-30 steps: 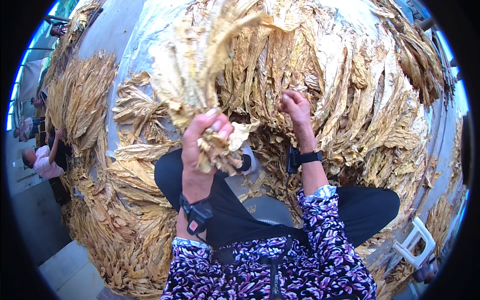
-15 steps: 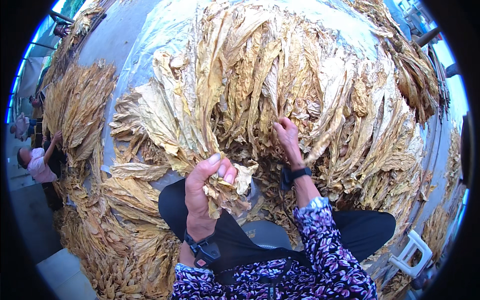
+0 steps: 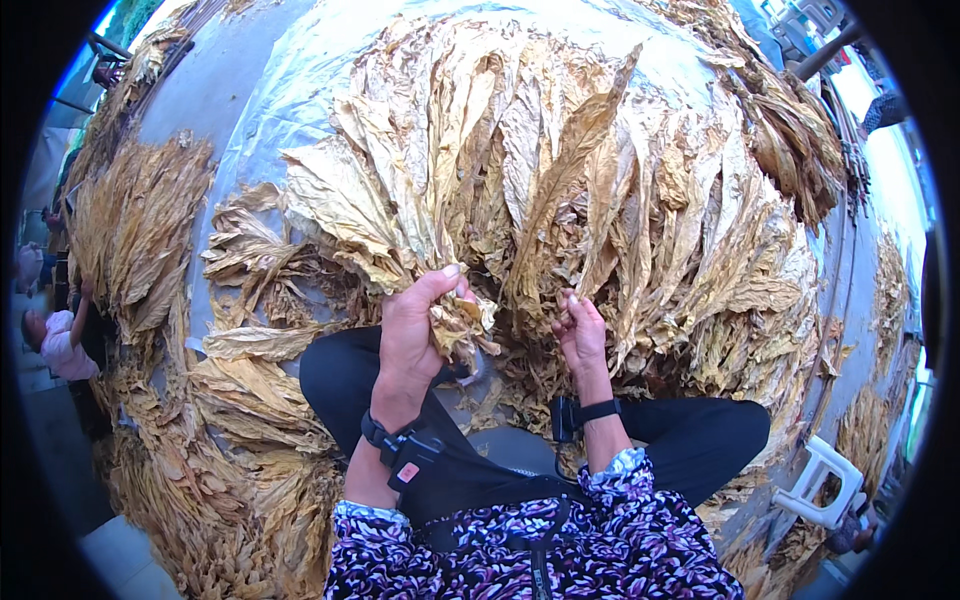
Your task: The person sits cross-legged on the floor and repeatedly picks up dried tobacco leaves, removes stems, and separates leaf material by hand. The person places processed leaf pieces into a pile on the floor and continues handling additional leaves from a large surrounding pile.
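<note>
My left hand (image 3: 410, 335) is closed round the stem ends of a bunch of dried tobacco leaves (image 3: 345, 205), whose pale yellow blades fan up and away. Crumpled leaf ends stick out below the fist. To its right, my right hand (image 3: 582, 340) pinches with thumb and fingertips at the lower end of a dried tobacco leaf (image 3: 603, 215); the exact grip is small to see. A long brown leaf (image 3: 575, 150) leans up and right across the wide heap of dried leaves (image 3: 690, 200) in front of me.
Clear plastic sheeting (image 3: 285, 90) lies under the heap. More leaf piles (image 3: 140, 235) spread along the left, and a person in a pink top (image 3: 65, 345) is beside them. A white plastic stool (image 3: 820, 485) sits at the lower right. My bent legs (image 3: 690, 435) frame the near side.
My right hand has come down toward me, with its fingers still pinched. The left hand keeps its bunch, now slightly higher in view. A long brown leaf now stands out across the heap.
</note>
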`<state>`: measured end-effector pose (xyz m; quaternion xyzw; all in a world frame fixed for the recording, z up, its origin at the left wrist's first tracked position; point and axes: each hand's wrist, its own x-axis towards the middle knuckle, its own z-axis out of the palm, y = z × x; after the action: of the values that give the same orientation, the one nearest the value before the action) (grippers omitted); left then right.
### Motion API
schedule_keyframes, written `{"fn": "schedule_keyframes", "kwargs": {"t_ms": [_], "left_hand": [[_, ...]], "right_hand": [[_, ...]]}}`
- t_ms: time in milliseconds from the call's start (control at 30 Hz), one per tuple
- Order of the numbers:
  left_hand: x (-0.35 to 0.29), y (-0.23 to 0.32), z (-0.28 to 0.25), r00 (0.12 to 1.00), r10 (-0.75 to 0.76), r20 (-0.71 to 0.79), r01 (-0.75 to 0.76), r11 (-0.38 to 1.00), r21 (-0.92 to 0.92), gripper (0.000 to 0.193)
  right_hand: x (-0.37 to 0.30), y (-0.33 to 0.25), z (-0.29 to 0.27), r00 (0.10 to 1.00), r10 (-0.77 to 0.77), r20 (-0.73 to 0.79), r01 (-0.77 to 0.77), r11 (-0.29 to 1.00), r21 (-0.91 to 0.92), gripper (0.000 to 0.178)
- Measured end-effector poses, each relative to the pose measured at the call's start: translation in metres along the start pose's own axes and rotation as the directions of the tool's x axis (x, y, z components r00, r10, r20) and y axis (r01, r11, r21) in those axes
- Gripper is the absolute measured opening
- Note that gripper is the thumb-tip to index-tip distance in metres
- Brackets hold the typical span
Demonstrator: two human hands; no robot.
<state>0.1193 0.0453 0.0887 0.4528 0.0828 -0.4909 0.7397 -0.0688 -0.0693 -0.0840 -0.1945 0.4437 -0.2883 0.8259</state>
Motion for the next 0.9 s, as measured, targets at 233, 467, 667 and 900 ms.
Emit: {"fn": "schedule_keyframes", "kwargs": {"t_ms": [233, 467, 667, 900], "left_hand": [[0.006, -0.018, -0.001, 0.997, -0.013, -0.074, 0.027, 0.982, 0.189, 0.011], [0.019, -0.041, -0.012, 0.998, -0.002, -0.067, 0.020, 0.965, 0.263, 0.009], [0.014, -0.057, -0.009, 1.000, -0.011, -0.012, 0.014, 0.954, 0.298, 0.031], [0.018, -0.071, -0.014, 0.999, -0.050, -0.008, 0.049, 0.921, 0.387, 0.027]], "right_hand": [[-0.036, -0.034, 0.011, 0.921, -0.003, 0.389, -0.070, 0.982, 0.175, 0.020], [-0.059, -0.031, 0.035, 0.898, -0.106, 0.426, 0.199, 0.963, -0.180, 0.024], [-0.068, -0.036, 0.066, 0.895, -0.029, 0.446, 0.196, 0.922, -0.334, 0.027], [-0.057, -0.023, 0.079, 0.709, -0.234, 0.665, 0.696, 0.384, -0.607, 0.011]]}}
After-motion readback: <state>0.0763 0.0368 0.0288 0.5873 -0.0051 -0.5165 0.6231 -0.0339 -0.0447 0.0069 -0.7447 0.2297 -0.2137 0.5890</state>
